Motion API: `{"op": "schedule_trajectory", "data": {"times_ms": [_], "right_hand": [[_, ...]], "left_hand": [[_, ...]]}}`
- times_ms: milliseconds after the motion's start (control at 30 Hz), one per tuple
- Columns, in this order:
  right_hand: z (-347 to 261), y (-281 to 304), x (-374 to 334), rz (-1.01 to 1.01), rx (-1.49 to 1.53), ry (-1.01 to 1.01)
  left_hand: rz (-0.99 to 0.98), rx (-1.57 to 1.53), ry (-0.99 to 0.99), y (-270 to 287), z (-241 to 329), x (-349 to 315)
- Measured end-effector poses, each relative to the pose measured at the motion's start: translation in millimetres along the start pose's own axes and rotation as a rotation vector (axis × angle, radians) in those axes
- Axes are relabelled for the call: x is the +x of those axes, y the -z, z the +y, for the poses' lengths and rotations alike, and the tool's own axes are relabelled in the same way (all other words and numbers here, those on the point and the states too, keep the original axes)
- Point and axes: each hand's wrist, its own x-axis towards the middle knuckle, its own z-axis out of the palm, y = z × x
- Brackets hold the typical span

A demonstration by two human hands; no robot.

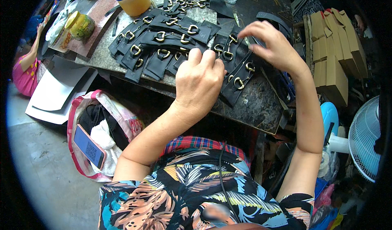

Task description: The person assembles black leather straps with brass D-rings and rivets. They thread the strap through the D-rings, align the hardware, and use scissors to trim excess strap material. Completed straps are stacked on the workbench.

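My left hand point(199, 83) is closed in a fist at the near edge of a pile of black straps point(165, 37). Its fingertips are hidden from above, so whatever they grip does not show. To its right, my right hand point(274, 46) hovers over more black straps point(234, 77), thumb and forefinger curved and apart. A small pale glint shows in the gap between them, too small to name. The straps look like leather and carry gold-coloured D-shaped rings and clasps point(239, 83). Several lie overlapped on the worktable point(261, 111).
A blue-rimmed tub of amber stuff point(134, 1) and a yellow-lidded jar point(79, 26) stand at the back left. More hardware point(190, 1) lies behind the straps. Cardboard boxes point(335, 54) and a fan point(365, 138) are on the right. A bag point(75, 148) with a phone point(89, 146) sits at left.
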Motion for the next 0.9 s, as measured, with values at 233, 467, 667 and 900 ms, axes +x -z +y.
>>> {"op": "schedule_trajectory", "data": {"times_ms": [233,467,667,900], "right_hand": [[-2.3,-28.2,31.2,-0.066,-0.263,-0.077],[4.8,-27.8,38.9,-0.181,-0.074,-0.101],[-0.7,-22.7,40.7,-0.177,0.125,-0.112],[-3.3,4.5,45.9,-0.328,0.633,-0.192]], "left_hand": [[0.153,0.084,-0.027,19.2,-45.1,9.4],[0.039,-0.021,-0.047,12.3,-84.4,21.2],[0.209,-0.176,0.049,-0.5,-91.4,23.5],[0.265,-0.227,0.177,-3.8,-90.5,24.4]]}}
